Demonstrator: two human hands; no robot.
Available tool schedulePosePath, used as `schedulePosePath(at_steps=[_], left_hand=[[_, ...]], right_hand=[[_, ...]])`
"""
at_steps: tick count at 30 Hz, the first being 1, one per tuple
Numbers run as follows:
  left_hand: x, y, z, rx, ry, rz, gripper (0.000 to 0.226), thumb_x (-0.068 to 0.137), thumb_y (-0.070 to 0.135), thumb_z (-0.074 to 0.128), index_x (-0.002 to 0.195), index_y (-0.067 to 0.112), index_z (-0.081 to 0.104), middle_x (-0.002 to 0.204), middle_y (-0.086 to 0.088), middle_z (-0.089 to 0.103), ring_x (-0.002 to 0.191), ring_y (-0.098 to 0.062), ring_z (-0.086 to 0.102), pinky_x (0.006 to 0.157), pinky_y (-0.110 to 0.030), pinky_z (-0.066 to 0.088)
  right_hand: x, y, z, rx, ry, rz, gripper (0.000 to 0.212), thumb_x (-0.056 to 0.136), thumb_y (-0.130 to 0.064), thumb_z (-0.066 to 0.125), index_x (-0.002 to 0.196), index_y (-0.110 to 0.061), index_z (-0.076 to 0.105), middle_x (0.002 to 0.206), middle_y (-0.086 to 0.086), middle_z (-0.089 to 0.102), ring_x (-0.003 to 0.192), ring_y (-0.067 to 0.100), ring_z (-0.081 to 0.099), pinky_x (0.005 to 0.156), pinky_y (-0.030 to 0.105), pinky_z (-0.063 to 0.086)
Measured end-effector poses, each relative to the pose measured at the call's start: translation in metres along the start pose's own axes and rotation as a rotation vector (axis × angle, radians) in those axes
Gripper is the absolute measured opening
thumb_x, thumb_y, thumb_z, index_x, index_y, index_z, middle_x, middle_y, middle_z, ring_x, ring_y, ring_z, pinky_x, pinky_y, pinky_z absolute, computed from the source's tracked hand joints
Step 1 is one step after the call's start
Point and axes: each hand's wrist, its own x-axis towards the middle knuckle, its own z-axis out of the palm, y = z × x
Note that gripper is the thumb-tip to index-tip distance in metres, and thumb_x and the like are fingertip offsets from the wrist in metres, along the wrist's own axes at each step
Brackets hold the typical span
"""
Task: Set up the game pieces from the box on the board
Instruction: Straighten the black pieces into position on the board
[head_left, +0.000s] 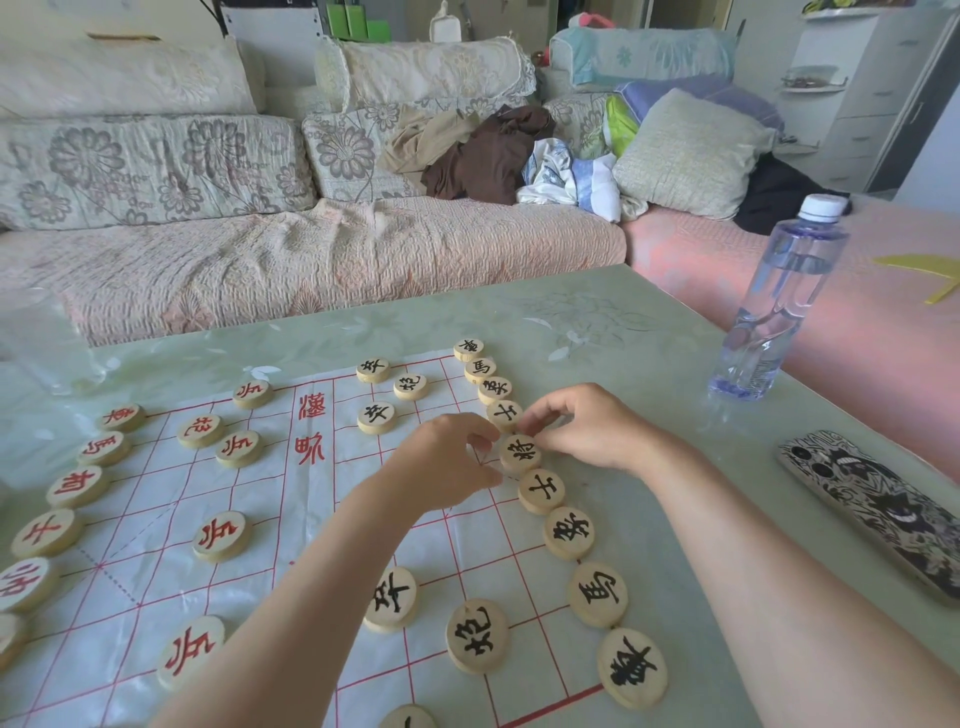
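A white plastic board (156, 587) with red grid lines lies on the table. Red-lettered wooden discs (222, 535) stand along its left side, black-lettered discs (569, 532) along its right side. My left hand (441, 465) and my right hand (587, 426) meet at the black general disc (521, 453) in the middle of the right-hand row. Curled left fingertips hold its left edge. Right fingertips pinch its upper right edge, beside the neighbouring black disc (505, 414). No box is in view.
A clear water bottle (779, 296) with a white cap stands at the table's right edge. A patterned phone (878, 512) lies flat to the right of my right forearm. A sofa (311, 249) with cushions and clothes runs behind the table.
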Motion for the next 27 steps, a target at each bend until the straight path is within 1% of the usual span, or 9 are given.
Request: schedulePosePath(at_steps=[2,6,12,15,17,19,23,25,27], left_hand=[[0.0,0.001,0.005,-0.002,0.024,0.006,0.042,0.076,0.029,0.08,0.114,0.027,0.063,0.1,0.012,0.062,0.072,-0.006,0.054,0.069,-0.02,0.043],[0.0,0.003,0.01,0.043,0.072,0.006,0.04,0.077,0.035,0.078,0.114,0.028,0.064,0.096,0.012,0.06,0.079,-0.011,0.054,0.071,-0.021,0.041],[0.0,0.007,0.01,0.058,0.073,0.007,0.04,0.077,0.039,0.077,0.113,0.027,0.065,0.096,0.009,0.06,0.074,-0.011,0.052,0.068,-0.022,0.041],[0.0,0.009,0.011,0.064,0.072,0.004,0.041,0.078,0.038,0.076,0.115,0.026,0.064,0.1,0.005,0.062,0.078,-0.014,0.053,0.073,-0.027,0.045],[0.0,0.008,0.011,0.072,0.075,0.008,0.042,0.078,0.038,0.076,0.117,0.026,0.064,0.1,0.006,0.062,0.08,-0.013,0.054,0.075,-0.028,0.046],[0.001,0.007,0.01,0.07,0.059,0.012,0.043,0.078,0.037,0.076,0.118,0.028,0.063,0.1,0.009,0.06,0.078,-0.012,0.053,0.074,-0.026,0.046],[0.008,0.003,-0.007,-0.006,0.075,-0.009,0.033,0.086,0.029,0.067,0.118,0.027,0.062,0.103,0.011,0.062,0.074,-0.01,0.055,0.062,-0.019,0.043],[0.019,0.001,-0.016,-0.029,0.125,-0.046,0.028,0.088,0.025,0.062,0.117,0.025,0.063,0.103,0.011,0.063,0.073,-0.011,0.056,0.058,-0.019,0.041],[0.031,-0.001,-0.022,-0.023,0.165,-0.081,0.029,0.089,0.022,0.058,0.118,0.024,0.062,0.107,0.009,0.064,0.078,-0.013,0.057,0.061,-0.021,0.042]], right_hand=[[-0.001,0.001,-0.001,-0.02,-0.031,-0.013,0.028,0.079,-0.008,0.076,0.098,-0.029,0.078,0.094,-0.014,0.075,0.062,-0.014,0.057,0.071,0.013,0.044],[-0.004,0.003,-0.001,-0.026,-0.048,-0.028,0.036,0.079,-0.006,0.075,0.104,-0.032,0.077,0.099,-0.015,0.074,0.058,-0.015,0.055,0.067,0.016,0.047],[-0.004,0.005,0.0,-0.016,-0.028,-0.037,0.033,0.081,-0.008,0.075,0.103,-0.033,0.076,0.097,-0.015,0.074,0.064,-0.015,0.059,0.072,0.016,0.047],[-0.004,0.005,0.0,-0.015,-0.039,-0.026,0.033,0.081,-0.008,0.075,0.104,-0.032,0.077,0.097,-0.013,0.074,0.067,-0.013,0.061,0.071,0.013,0.045],[-0.004,0.004,0.0,-0.008,-0.038,-0.017,0.03,0.082,-0.009,0.074,0.101,-0.033,0.077,0.097,-0.013,0.074,0.075,-0.007,0.064,0.076,0.015,0.048],[-0.002,0.002,-0.001,0.002,-0.001,-0.008,0.026,0.084,-0.012,0.071,0.095,-0.035,0.076,0.095,-0.014,0.074,0.082,-0.001,0.065,0.078,0.017,0.048],[0.013,0.001,-0.002,-0.045,0.183,-0.017,0.02,0.091,-0.017,0.063,0.1,-0.032,0.073,0.099,-0.012,0.069,0.082,0.001,0.061,0.064,0.012,0.04],[0.024,0.0,-0.003,-0.066,0.225,-0.028,0.022,0.094,-0.016,0.06,0.108,-0.029,0.071,0.104,-0.01,0.068,0.091,0.005,0.062,0.068,0.01,0.04],[0.037,-0.002,-0.001,-0.099,0.209,-0.046,0.027,0.095,-0.012,0.058,0.115,-0.026,0.069,0.109,-0.008,0.068,0.1,0.009,0.062,0.075,0.014,0.041]])
